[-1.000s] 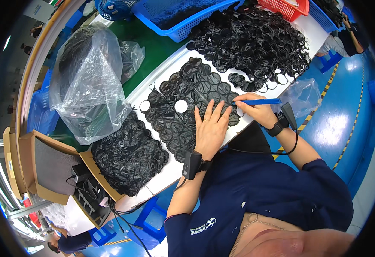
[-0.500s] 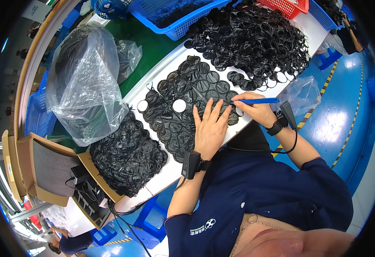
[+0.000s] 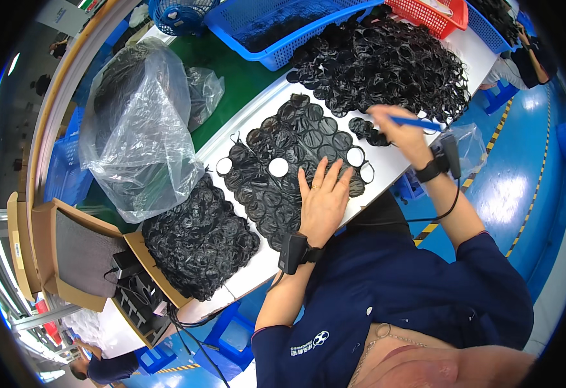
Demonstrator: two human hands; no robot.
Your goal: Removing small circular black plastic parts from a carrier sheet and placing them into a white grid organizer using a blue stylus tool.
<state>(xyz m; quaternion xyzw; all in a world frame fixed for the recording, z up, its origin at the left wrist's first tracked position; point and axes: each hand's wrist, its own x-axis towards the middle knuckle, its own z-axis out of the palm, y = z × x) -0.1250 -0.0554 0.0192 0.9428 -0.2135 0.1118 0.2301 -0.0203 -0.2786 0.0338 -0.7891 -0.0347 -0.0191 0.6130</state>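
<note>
My left hand (image 3: 325,199) lies with fingers spread on a flat layer of black round pieces (image 3: 276,200) packed side by side on the white table. My right hand (image 3: 404,137), slightly blurred, is raised beyond the layer's right edge with a slim blue pen-like tool (image 3: 419,123) in its grip. White circles show among the black rounds: one white circle (image 3: 355,156) lies near my left fingertips, and a black-rimmed white circle (image 3: 367,172) is at the edge nearby. Another white circle (image 3: 278,167) sits mid-layer. A few loose black rounds (image 3: 368,130) lie below my right hand.
A loose heap of black rings (image 3: 386,64) covers the far right of the table; a black pile (image 3: 199,239) is at left. Behind stand a blue basket (image 3: 276,48) and a red basket (image 3: 435,16). A clear plastic bag (image 3: 137,136) and cardboard box (image 3: 83,258) are on the left.
My right hand has moved up and right, off the layer, carrying the blue tool. Another white circle now shows near my left fingertips. My left hand stays flat on the layer.
</note>
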